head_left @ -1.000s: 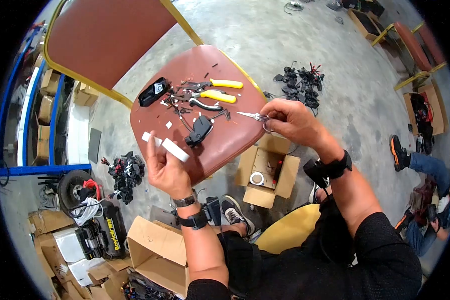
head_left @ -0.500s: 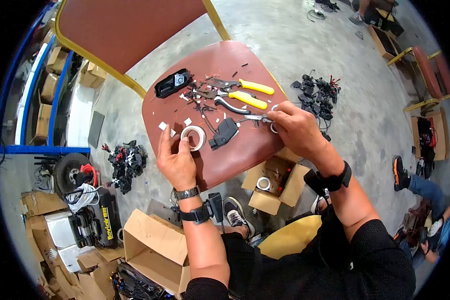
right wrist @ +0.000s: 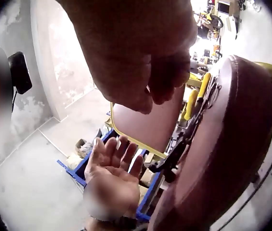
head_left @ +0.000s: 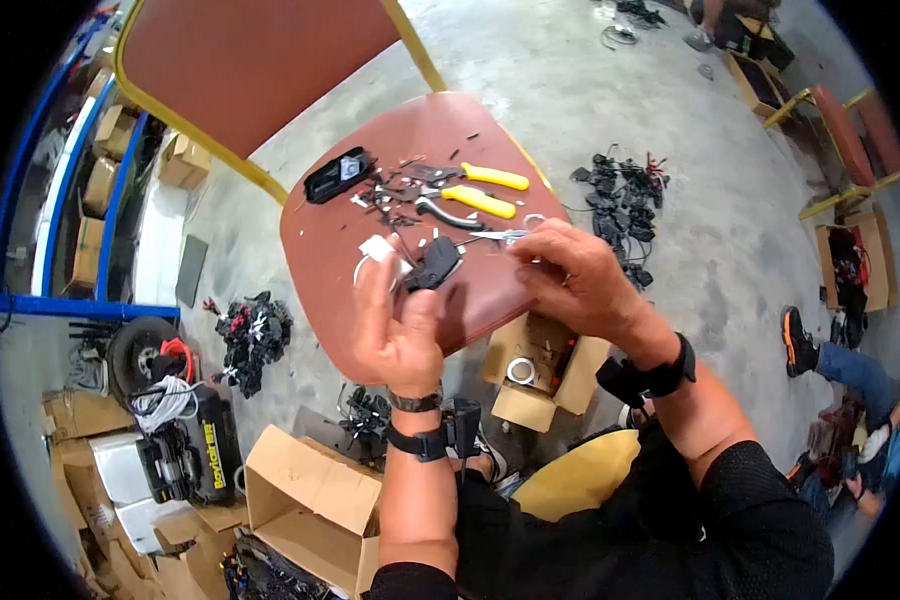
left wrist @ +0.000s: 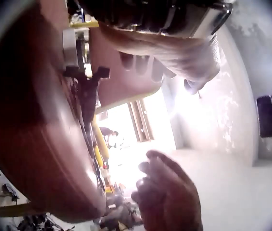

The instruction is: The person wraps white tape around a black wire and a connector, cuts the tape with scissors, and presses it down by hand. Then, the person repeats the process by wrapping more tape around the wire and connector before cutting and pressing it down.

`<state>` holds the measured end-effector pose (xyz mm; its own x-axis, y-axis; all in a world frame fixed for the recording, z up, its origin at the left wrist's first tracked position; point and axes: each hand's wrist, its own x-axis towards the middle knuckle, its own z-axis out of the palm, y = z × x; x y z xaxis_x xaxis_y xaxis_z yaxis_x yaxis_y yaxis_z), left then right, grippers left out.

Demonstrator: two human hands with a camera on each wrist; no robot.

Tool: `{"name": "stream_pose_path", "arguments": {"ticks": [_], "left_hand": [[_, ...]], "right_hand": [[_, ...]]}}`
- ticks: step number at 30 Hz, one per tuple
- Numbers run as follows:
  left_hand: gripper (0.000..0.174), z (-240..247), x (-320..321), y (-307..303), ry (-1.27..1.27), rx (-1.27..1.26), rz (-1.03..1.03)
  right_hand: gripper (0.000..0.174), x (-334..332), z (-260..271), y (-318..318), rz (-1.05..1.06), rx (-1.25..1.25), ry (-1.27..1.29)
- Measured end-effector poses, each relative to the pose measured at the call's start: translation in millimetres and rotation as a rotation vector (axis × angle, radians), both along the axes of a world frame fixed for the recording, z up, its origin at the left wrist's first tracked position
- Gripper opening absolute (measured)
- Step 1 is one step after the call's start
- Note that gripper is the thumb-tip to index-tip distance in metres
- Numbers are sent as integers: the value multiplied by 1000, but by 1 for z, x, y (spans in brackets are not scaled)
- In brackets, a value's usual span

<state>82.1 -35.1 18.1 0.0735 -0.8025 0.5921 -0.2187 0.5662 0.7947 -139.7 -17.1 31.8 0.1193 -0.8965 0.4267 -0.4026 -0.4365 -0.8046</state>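
Note:
My left hand (head_left: 400, 335) is raised over the near left of the chair seat (head_left: 340, 320), fingers extended and palm facing inward, holding nothing. Behind its fingers lies a white tape roll (left wrist: 70, 47), partly hidden in the head view, with a white scrap (head_left: 376, 246) at the fingertips. A black plastic part (head_left: 436, 263) with a cable sits right of the left thumb. My right hand (head_left: 582, 278) hovers at the seat's right edge with loosely bent fingers and nothing visible in them. Scissors (head_left: 494, 236) lie beside its fingertips, their handles partly covered by the hand in the head view.
Yellow-handled pliers (head_left: 480, 201), a black-handled tool (head_left: 450, 215), a black case (head_left: 337, 175) and many clippings cover the far seat. Below the seat stands a small carton (head_left: 525, 411) with a white roll inside. Cable piles (head_left: 253, 340) lie on the floor; a large carton (head_left: 315, 478) stands near my left forearm.
The tape roll has gone from the left hand onto the seat, and the scissors have left the right fingers. My left hand has moved right, towards the black part.

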Motion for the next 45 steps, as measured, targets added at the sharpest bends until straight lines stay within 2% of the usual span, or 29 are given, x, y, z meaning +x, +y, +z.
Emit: {"name": "stream_pose_path", "arguments": {"ticks": [2, 3, 6, 8, 9, 11, 19, 20, 22, 24, 25, 28, 29, 32, 33, 36, 39, 42, 45], "left_hand": [[49, 2, -19, 12, -8, -14, -147], [50, 0, -29, 20, 66, 68, -224], [60, -2, -46, 38, 213, 328, -432], [64, -7, -50, 45, 381, 555, -574], [68, -6, -56, 46, 406, 519, -612], [68, -8, -66, 49, 439, 510, -633], [66, -11, -70, 60, 447, 594, -695], [78, -11, -69, 61, 377, 615, -679], [77, -4, -72, 64, 430, 616, -707], [74, -1, -72, 66, 378, 617, -686], [72, 0, -71, 66, 354, 619, -678], [66, 2, -69, 63, 374, 610, -744], [54, 3, -70, 66, 433, 618, -674], [41, 4, -54, 57, 154, 420, -232], [33, -2, -48, 45, 229, 309, -59], [34, 12, -13, 20, -308, 249, 400], [33, 0, 2, 6, -442, 249, 379], [28, -4, 3, 4, -405, 329, 296], [27, -3, 3, 2, -310, 240, 191]], "right_hand": [[22, 1, 7, 10, 32, 46, -145], [27, 0, 12, 15, 17, 52, -143], [36, 1, 14, 18, -103, -283, -7], [44, -3, 7, 22, -127, -382, 76], [45, -5, 4, 23, -142, -408, 100], [43, -11, 0, 30, -168, -413, 163], [18, -24, 4, 45, -193, -418, 257], [16, -25, 1, 44, -196, -443, 256], [17, -25, 2, 43, -174, -433, 271], [18, -25, 7, 45, -168, -407, 265], [18, -25, 8, 46, -149, -374, 234], [15, -28, 2, 40, -40, -221, -76], [11, -32, 3, 43, -20, -61, -173], [8, -34, -7, 37, 19, 192, -625], [9, -38, -4, 37, 16, 249, -615], [9, -40, -10, 33, 40, 301, -665], [9, -41, -5, 32, 47, 423, -709], [11, -43, -11, 27, 43, 473, -748], [13, -43, -18, 22, 57, 542, -940]]}}
